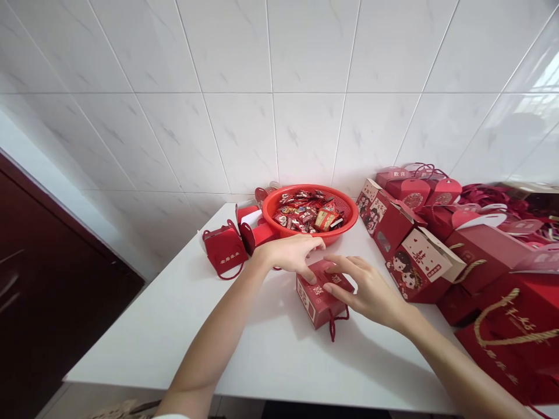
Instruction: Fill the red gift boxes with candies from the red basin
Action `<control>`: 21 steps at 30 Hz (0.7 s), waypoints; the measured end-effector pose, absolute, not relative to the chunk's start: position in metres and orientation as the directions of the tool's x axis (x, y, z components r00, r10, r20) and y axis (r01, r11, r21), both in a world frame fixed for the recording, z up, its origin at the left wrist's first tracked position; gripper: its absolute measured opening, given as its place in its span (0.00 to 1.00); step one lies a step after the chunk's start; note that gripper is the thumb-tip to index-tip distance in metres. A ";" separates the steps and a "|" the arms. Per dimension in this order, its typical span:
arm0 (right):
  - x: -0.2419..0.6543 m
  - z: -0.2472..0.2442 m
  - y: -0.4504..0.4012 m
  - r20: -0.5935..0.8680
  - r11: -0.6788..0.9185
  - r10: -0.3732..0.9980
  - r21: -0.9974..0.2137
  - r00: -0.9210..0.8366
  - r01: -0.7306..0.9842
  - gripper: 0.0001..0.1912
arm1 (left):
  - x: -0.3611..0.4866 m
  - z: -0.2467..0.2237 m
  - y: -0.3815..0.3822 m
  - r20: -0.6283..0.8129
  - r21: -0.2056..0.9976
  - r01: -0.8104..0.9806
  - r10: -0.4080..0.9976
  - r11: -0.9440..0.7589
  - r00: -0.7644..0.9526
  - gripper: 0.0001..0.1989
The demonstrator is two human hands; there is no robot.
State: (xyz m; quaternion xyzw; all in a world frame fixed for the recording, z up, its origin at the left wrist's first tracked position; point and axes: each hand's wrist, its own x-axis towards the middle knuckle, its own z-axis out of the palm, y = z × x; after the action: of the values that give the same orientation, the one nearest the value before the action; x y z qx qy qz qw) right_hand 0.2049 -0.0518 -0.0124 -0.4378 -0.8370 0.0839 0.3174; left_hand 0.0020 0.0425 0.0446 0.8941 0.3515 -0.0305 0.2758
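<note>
A small red gift box (321, 294) with pale lettering lies on the white table, its dark red cord handle (334, 323) hanging over the near side. At its far left edge is my left hand (290, 254), thumb on the box top and fingers curved over the back. My right hand (367, 291) touches the top from the right, its thumb and forefinger bent towards the middle. Both hands hold the box between them; some fingertips on its far side are hidden. Just beyond stands a red plastic basket (269, 218) with many wrapped sweets (301, 212) in it.
Small red boxes (225, 250) with cord handles stand at the left of the basket. Piled along the right are larger red gift boxes (484, 250), some with rope handles, and a box with cartoon figures (419, 262). A tiled wall (236, 128) closes off the back.
</note>
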 end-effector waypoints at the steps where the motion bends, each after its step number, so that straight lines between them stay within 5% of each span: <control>1: 0.205 -0.013 -0.051 0.457 0.600 0.792 -0.457 -0.405 0.657 0.18 | 0.003 0.042 0.044 -0.259 0.490 0.630 0.590 -0.602 0.765 0.36; 7: 0.216 -0.013 -0.043 0.441 0.505 0.861 -0.675 -0.254 0.538 0.13 | 0.005 0.038 0.054 -0.262 0.652 0.440 0.360 -0.618 0.895 0.20; 12: 0.232 -0.014 -0.036 0.370 0.339 0.924 -0.673 -0.098 0.658 0.24 | 0.004 0.037 0.055 -0.309 0.617 0.516 0.420 -0.594 0.853 0.20; 16: 0.247 -0.008 -0.036 -0.003 0.184 0.965 -0.702 -0.262 0.688 0.32 | 0.005 0.038 0.054 -0.329 0.625 0.524 0.415 -0.578 0.849 0.21; 18: 0.252 -0.006 -0.038 -0.203 0.125 0.889 -0.754 -0.409 0.645 0.33 | 0.006 0.038 0.054 -0.352 0.627 0.536 0.409 -0.565 0.842 0.21; 21: 0.253 -0.009 -0.039 -0.296 0.127 0.738 -0.822 -0.607 0.555 0.30 | 0.006 0.040 0.053 -0.363 0.606 0.561 0.432 -0.564 0.826 0.22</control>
State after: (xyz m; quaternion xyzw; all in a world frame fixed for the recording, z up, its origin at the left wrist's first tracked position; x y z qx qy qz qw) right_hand 0.2532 -0.0387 -0.0093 -0.4338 -0.7452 0.4981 0.0916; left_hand 0.0065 0.0528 0.0402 0.8801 0.2821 -0.0868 0.3719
